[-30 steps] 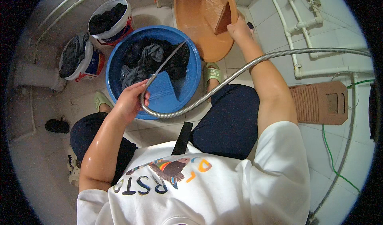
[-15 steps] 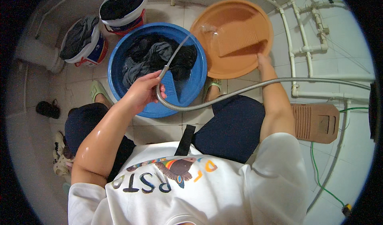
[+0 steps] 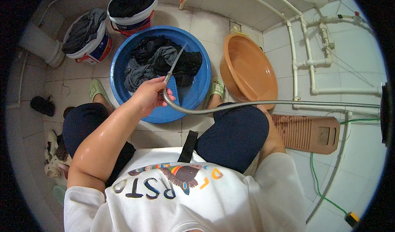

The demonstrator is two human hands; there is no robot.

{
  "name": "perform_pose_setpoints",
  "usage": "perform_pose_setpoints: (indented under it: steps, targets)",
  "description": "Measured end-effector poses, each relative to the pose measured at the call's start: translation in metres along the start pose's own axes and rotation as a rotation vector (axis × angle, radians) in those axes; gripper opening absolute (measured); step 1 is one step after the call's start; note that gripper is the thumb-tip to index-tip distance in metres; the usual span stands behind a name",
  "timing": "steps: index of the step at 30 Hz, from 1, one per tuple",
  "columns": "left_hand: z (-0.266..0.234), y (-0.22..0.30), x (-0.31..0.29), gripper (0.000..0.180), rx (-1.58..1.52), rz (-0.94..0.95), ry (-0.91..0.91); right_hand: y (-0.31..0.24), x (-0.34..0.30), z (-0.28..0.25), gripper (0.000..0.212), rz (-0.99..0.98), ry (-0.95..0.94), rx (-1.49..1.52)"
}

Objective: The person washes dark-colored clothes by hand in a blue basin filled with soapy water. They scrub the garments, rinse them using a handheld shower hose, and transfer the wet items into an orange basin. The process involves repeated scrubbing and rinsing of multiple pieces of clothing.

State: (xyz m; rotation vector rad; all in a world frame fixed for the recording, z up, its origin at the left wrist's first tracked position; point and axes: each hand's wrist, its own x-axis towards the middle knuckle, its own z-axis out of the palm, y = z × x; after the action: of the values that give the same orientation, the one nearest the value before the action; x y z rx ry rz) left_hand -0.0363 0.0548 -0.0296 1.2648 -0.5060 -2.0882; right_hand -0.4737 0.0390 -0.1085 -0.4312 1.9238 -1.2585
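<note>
Head view: tiled floor (image 3: 210, 22) carries a blue tub (image 3: 197, 94) and, just right of it, an orange basin (image 3: 251, 67). Dark clothes (image 3: 166, 55) lie in the tub. A metal hose (image 3: 197, 111) spouts water (image 3: 178, 59) over them. The left hand (image 3: 151, 95) curls around the hose near its end; the right hand (image 3: 262, 108), mostly hidden, is by the basin's near rim, its grip impossible to tell.

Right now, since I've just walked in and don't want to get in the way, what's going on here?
A person's left hand grips a metal hose, its water stream aimed over the dark clothes in the blue basin. The right hand, mostly hidden, is at the near rim of the orange basin, which looks tilted. Two buckets beyond hold more dark clothes.
</note>
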Motion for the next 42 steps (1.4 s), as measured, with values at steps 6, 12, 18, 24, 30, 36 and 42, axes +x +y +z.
perform_pose_setpoints:
  steps: [6,12,18,24,30,36,42]
  targets:
    - [-0.002,-0.004,0.000,0.039,-0.030,-0.015,0.035,0.010,0.025,-0.003,0.025,0.137,-0.190,-0.125]
    - [-0.002,-0.006,-0.003,0.028,-0.157,-0.017,0.066,-0.041,0.016,-0.013,0.026,0.209,-0.428,-0.635]
    - [-0.007,-0.020,0.007,0.020,-0.229,-0.016,0.143,-0.125,-0.034,-0.010,0.027,-0.190,-0.402,-1.476]
    - [-0.025,-0.027,0.025,0.018,-0.316,0.050,0.212,-0.175,-0.128,0.071,0.028,-0.250,-0.809,-1.443]
    - [-0.028,-0.040,0.038,0.020,-0.369,0.019,0.187,-0.089,-0.202,0.149,0.037,-1.097,-1.078,-1.063]
    - [-0.017,-0.050,0.029,0.017,-0.336,0.016,0.127,-0.024,-0.216,0.162,0.049,-0.903,-1.189,-1.034]
    - [-0.029,-0.053,0.037,0.032,-0.220,-0.041,0.134,-0.014,-0.170,0.165,0.035,-0.947,-0.922,-1.084]
